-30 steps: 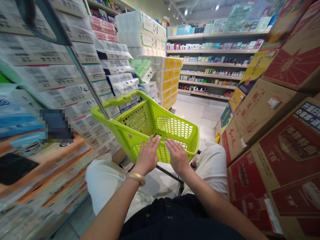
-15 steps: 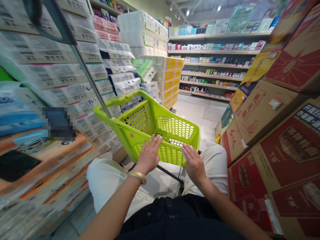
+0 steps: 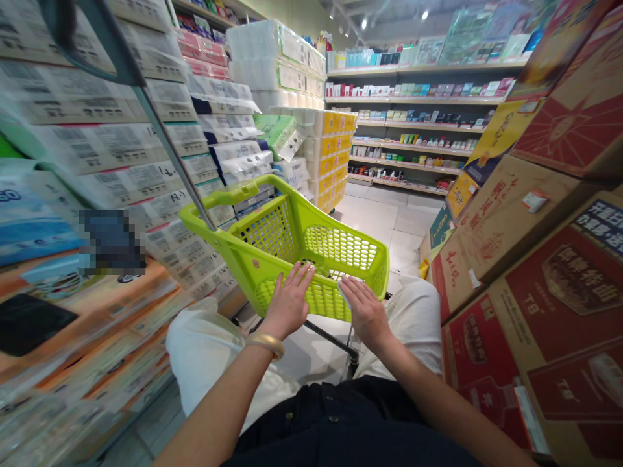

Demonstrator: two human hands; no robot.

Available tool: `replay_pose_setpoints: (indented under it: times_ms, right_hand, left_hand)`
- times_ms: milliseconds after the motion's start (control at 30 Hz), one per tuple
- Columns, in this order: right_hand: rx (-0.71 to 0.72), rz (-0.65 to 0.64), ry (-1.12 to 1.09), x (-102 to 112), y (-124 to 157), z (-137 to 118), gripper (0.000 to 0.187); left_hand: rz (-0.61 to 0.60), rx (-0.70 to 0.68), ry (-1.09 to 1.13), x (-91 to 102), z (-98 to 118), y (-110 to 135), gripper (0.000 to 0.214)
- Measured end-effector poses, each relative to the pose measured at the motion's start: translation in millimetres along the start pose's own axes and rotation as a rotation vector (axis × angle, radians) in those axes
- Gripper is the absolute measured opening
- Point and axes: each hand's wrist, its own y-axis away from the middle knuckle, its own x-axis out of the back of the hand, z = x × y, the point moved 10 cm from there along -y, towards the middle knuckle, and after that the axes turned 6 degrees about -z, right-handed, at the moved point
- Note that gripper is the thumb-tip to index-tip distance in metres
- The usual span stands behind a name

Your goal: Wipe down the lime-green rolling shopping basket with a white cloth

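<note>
A lime-green plastic shopping cart (image 3: 233, 250) with a holed basket stands in front of my knees. My left hand (image 3: 291, 305), with a gold bangle at the wrist, rests on the cart's near rim, its fingers stretched out and nothing in them. To its right, my right hand (image 3: 367, 314) lies over the same rim with the fingers together. Under those fingers a white tissue (image 3: 343, 295) peeks out, pressed against the rim; most of it is hidden. A grey pole and handle (image 3: 163, 139) rise at the cart's left end.
Stacked packs of paper (image 3: 121, 146) line the left side, with orange-edged packs (image 3: 141, 285) lower down. Liquor cartons (image 3: 549, 311) are piled close on the right. Beyond the cart are a tiled floor (image 3: 374, 211) and shelves (image 3: 413, 100) of small boxes and bottles.
My right hand has slid left along the rim with the white tissue, closer to my left hand. My left hand and the cart stay in place.
</note>
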Motion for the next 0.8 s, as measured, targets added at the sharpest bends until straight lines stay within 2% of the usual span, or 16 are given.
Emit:
replay_pose_setpoints:
  times_ms: [100,233,367,500,567,667,800]
  right_hand:
    - [-0.033,0.024,0.019,20,30,20,0.066]
    - [-0.092,0.035,0.037,29,47,34,0.069]
    - [-0.084,0.081,0.036,18,24,19,0.065]
    - [-0.031,0.046,0.003,-8,-17,-9,0.056]
    - [-0.006,0.041,-0.014,-15,-29,-19,0.052]
    - [0.003,0.027,-0.033,-16,-27,-21,0.054]
    - [-0.008,0.037,-0.024,1,4,0,0.061]
  left_hand:
    - [0.004,-0.001,0.018,-1.2,0,0,0.084]
    - [0.014,-0.002,0.017,-1.2,1,0,0.084]
    - [0.004,0.015,0.011,-1.8,1,-1,0.083]
    - [0.005,0.022,-0.005,-0.1,1,0,0.082]
    - [0.001,0.023,-0.007,0.6,0,0,0.082]
    - [-0.009,0.018,-0.005,1.0,0,0,0.082]
    - [0.002,0.007,-0.004,1.3,1,0,0.082]
